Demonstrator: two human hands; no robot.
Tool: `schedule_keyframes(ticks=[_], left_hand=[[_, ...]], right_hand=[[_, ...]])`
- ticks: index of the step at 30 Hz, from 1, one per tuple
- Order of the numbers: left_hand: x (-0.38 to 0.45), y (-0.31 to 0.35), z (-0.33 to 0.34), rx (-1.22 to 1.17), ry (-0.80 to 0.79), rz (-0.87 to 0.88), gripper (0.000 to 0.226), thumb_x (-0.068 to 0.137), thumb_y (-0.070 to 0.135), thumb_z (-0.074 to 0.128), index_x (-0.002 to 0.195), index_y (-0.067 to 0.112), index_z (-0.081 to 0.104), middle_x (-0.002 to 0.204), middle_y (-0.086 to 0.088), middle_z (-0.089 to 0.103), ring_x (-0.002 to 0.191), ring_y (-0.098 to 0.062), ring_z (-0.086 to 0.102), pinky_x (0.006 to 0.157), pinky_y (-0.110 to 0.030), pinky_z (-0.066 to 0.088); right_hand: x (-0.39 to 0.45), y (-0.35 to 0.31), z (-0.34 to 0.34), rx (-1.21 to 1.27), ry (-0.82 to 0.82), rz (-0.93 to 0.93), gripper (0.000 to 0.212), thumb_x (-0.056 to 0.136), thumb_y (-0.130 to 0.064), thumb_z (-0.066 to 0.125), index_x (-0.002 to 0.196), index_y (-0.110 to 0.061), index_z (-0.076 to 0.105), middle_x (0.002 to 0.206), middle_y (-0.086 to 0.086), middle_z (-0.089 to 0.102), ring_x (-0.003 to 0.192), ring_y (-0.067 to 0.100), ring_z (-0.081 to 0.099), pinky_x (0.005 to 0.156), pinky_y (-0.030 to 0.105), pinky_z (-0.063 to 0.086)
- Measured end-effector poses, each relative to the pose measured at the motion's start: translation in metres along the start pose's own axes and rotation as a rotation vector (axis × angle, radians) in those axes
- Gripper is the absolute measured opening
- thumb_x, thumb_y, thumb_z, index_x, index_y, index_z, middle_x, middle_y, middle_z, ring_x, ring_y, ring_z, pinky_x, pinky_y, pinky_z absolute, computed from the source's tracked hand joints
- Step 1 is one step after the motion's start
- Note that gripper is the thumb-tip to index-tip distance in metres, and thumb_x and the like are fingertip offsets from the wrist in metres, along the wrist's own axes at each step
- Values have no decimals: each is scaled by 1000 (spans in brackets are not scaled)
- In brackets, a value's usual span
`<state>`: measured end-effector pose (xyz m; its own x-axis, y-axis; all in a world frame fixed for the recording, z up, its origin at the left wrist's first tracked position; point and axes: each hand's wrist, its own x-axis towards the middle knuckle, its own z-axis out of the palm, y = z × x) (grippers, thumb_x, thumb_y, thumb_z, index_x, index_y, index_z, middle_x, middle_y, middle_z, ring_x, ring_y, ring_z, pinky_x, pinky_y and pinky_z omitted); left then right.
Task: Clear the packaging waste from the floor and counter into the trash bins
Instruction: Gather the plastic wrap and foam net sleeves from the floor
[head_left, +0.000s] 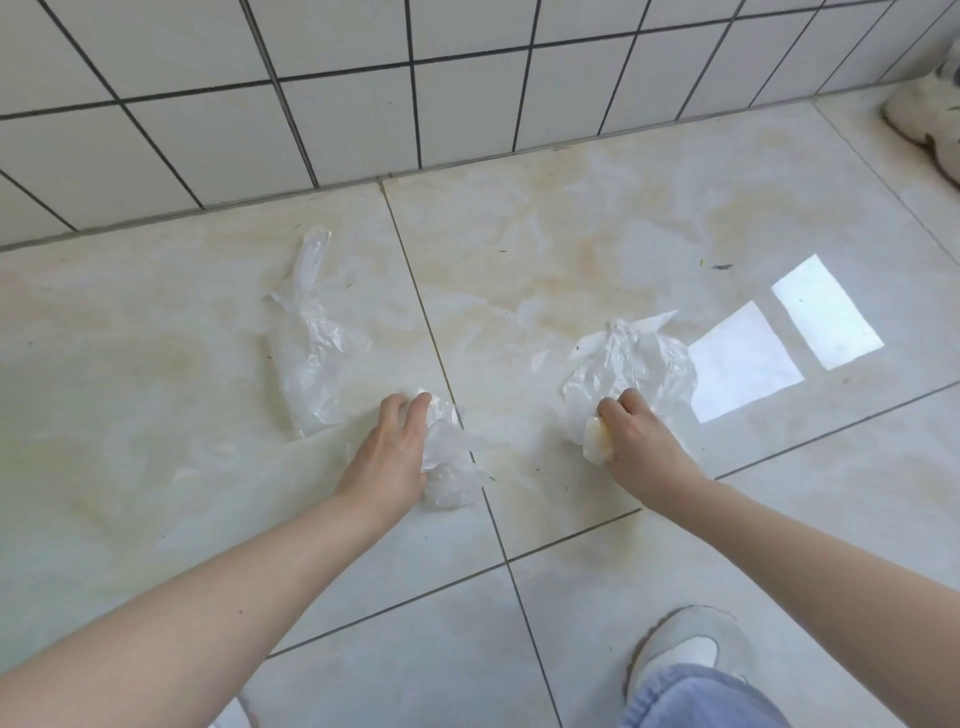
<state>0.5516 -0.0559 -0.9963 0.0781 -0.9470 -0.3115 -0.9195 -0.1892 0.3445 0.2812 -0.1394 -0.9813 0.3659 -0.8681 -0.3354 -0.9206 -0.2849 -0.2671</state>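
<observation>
Three pieces of clear plastic packaging lie on the glossy tiled floor (571, 234). A long clear bag (311, 343) stretches toward the wall at the left. My left hand (392, 447) grips a small crumpled clear bag (447, 462) just right of that long one. My right hand (636, 431) pinches the near edge of a crumpled clear bag (623, 364) and also holds a small yellowish wad (597, 441) in its fingers. No trash bin is in view.
A white tiled wall (311, 104) runs along the back of the floor. A pale shoe (924, 114) sits in the far right corner. My own grey shoe (685, 649) and blue trouser leg (691, 701) are at the bottom right.
</observation>
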Motion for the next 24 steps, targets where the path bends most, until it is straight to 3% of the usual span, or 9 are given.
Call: schedule_keyframes(ticks=[5, 8, 10, 12, 14, 19, 22, 24], left_hand=[[-7, -36, -6, 156, 47, 28, 47, 71, -2, 70, 113, 10, 53, 96, -8, 50, 84, -28, 57, 65, -36, 49], [-17, -49, -11, 145, 23, -15, 30, 78, 3, 61, 105, 10, 51, 98, -8, 51, 91, -28, 54, 65, -33, 40], [-26, -55, -14, 169, 52, -17, 29, 74, 6, 65, 99, 11, 52, 94, -6, 53, 88, -26, 56, 59, -32, 37], [-36, -60, -15, 220, 41, 25, 40, 49, 9, 82, 78, 13, 56, 74, -2, 54, 69, -23, 59, 44, -28, 37], [-43, -67, -15, 278, 74, 49, 48, 28, 11, 87, 64, 16, 55, 60, 1, 51, 56, -21, 56, 38, -23, 36], [-52, -74, -29, 214, 195, 96, 43, 35, 12, 86, 62, 14, 53, 58, 1, 49, 64, -24, 52, 43, -28, 40], [-48, -81, -44, 121, 290, 42, 38, 44, 13, 83, 67, 14, 52, 61, 2, 52, 70, -25, 53, 46, -29, 39], [-43, -86, -55, 46, 344, -30, 31, 58, 13, 78, 76, 15, 52, 66, 3, 53, 78, -24, 52, 52, -28, 36]], right_hand=[[6, -18, 7, 156, -66, 88, 35, 80, -2, 56, 112, -8, 42, 93, 6, 46, 81, 28, 45, 66, 32, 34], [11, -33, 9, 221, -90, 149, 49, 82, -7, 60, 125, -7, 36, 101, 12, 54, 91, 31, 50, 70, 31, 36], [16, -42, 8, 204, -120, 195, 40, 83, -10, 62, 118, -8, 42, 95, 10, 54, 88, 30, 53, 68, 31, 39], [20, -50, 6, 91, -167, 159, 21, 82, -13, 61, 99, -9, 50, 87, 6, 53, 88, 31, 57, 66, 30, 42], [23, -58, 4, 0, -191, 74, 16, 80, -16, 63, 91, -9, 54, 87, 4, 51, 91, 30, 58, 67, 30, 42], [29, -82, 5, -138, -118, -119, 30, 80, -32, 67, 98, -10, 60, 110, 3, 43, 102, 25, 43, 83, 31, 45], [42, -98, -5, -166, -51, -160, 27, 82, -26, 65, 103, -9, 63, 121, 4, 45, 106, 27, 38, 89, 30, 42], [53, -111, -14, -102, 7, -155, 21, 81, -18, 63, 97, -4, 65, 115, 7, 55, 102, 31, 45, 85, 30, 41]])
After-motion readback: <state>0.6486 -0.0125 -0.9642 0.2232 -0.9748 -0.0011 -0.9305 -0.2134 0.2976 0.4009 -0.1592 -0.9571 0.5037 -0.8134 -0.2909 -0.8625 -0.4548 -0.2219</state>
